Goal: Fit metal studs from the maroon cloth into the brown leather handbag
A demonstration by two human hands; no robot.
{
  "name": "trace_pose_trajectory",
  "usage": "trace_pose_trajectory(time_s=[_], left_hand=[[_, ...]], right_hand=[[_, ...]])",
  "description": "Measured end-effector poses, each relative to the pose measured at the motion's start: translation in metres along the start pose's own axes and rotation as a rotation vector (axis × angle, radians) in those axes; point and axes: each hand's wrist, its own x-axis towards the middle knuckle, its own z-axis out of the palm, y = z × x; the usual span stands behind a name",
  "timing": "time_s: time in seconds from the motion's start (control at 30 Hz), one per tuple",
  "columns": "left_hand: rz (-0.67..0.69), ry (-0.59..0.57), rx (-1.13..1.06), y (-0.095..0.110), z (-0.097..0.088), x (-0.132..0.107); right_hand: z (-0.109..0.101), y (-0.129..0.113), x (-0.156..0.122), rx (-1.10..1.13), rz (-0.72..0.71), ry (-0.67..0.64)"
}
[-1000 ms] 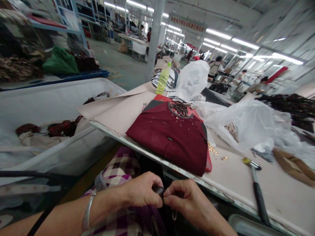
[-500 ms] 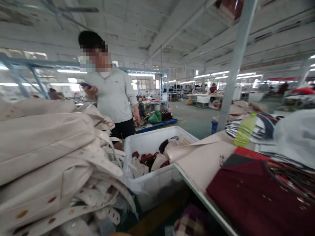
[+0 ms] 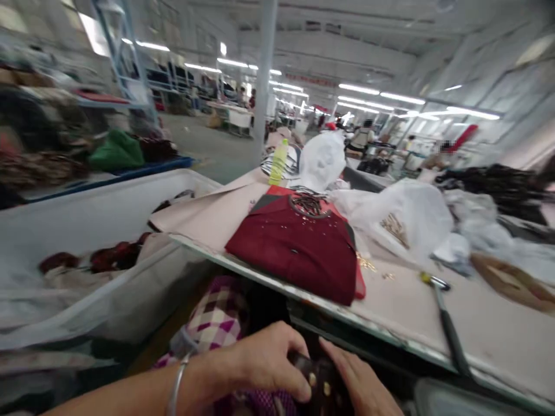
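Observation:
Low in the head view, my left hand (image 3: 277, 358), with a silver bangle at its wrist, is closed on dark brown straps (image 3: 319, 384) with gold-coloured metal fittings. My right hand (image 3: 362, 378) presses against the other side of the straps, its fingers fairly straight and its thumb hidden. The straps are held over my lap, in front of the table edge, and their lower part runs out of the picture. Beyond them a dark red folded cloth (image 3: 299, 248) lies on the table (image 3: 489, 323), bearing a ring of small dark pieces and scattered bits of metal.
A hammer (image 3: 448, 329) lies on the table at right, near a clear plastic bag (image 3: 407, 214) of metal pieces. A yellow-green bottle (image 3: 278, 163) stands farther back. At left is a white bin (image 3: 99, 196) with cloth pieces. A pillar (image 3: 264, 75) rises behind the table.
My view has swung right and down towards the table. The beige pile and the standing person have left the picture. Both my hands and the brown straps now show.

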Motion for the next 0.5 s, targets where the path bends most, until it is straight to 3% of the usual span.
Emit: trace_pose_trajectory(time_s=[0.1, 0.23, 0.3, 0.4, 0.5], left_hand=[[0.006, -0.041, -0.064, 0.007, -0.001, -0.001], [0.032, -0.090, 0.005, 0.026, 0.009, -0.006], [0.092, -0.134, 0.132, 0.036, 0.017, -0.009], [0.323, -0.126, 0.281, 0.045, 0.017, -0.006], [0.490, 0.109, 0.259, 0.043, -0.002, 0.010]], right_hand=[[0.008, -0.011, -0.010, -0.004, 0.038, 0.020], [0.017, -0.035, -0.021, 0.014, 0.153, 0.330], [0.007, -0.045, -0.028, 0.122, 0.173, 0.436], [-0.035, -0.043, -0.049, 0.333, 0.351, 0.546], [-0.101, -0.033, -0.106, 0.278, 0.657, 0.835]])
